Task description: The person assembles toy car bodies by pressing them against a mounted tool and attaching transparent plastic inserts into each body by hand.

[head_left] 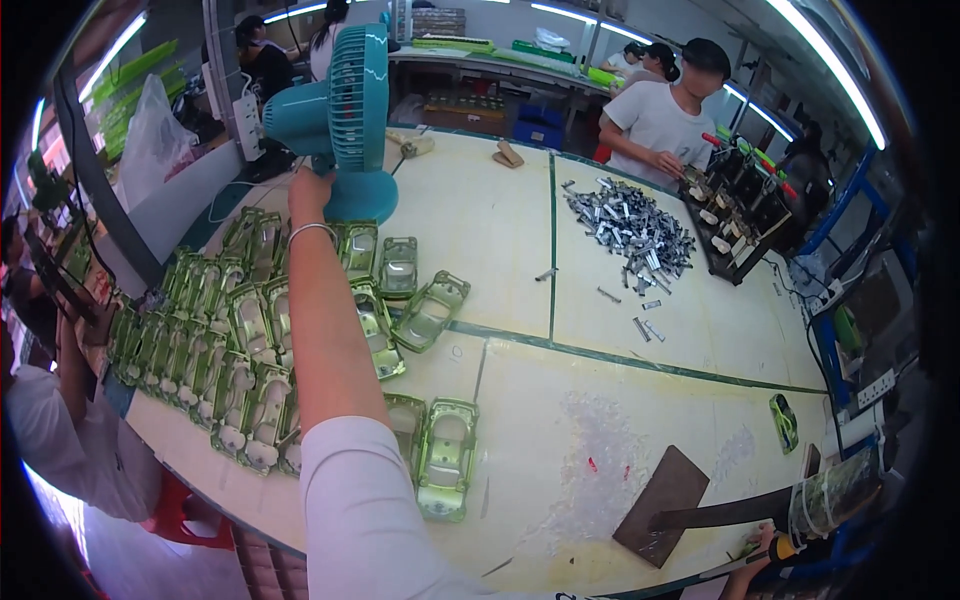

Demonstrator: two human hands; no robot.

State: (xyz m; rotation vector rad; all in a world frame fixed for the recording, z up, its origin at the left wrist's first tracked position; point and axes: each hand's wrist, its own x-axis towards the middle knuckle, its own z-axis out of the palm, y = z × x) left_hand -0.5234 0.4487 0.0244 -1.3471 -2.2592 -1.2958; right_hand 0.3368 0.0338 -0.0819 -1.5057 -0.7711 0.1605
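Observation:
My left arm stretches forward over the table, and my left hand [311, 190] is closed at the neck of a teal desk fan [358, 100], just above its round base. The fingertips are partly hidden against the fan. Beneath and beside that arm lie many translucent green toy car bodies [448, 455], in close rows at the left and looser near the middle. At the lower right edge my right hand [765, 543] is small and partly cut off. Its fingers are closed near a green piece that I cannot make out, beside a yellow-and-black fitting [786, 546].
A dark flat plate on an arm [664, 505] stands over clear plastic scraps [590, 470]. Small grey parts [635, 230] are heaped at the far right, by a black fixture [735, 215] where a co-worker [665, 125] works. A green toy car [783, 423] lies at the right edge.

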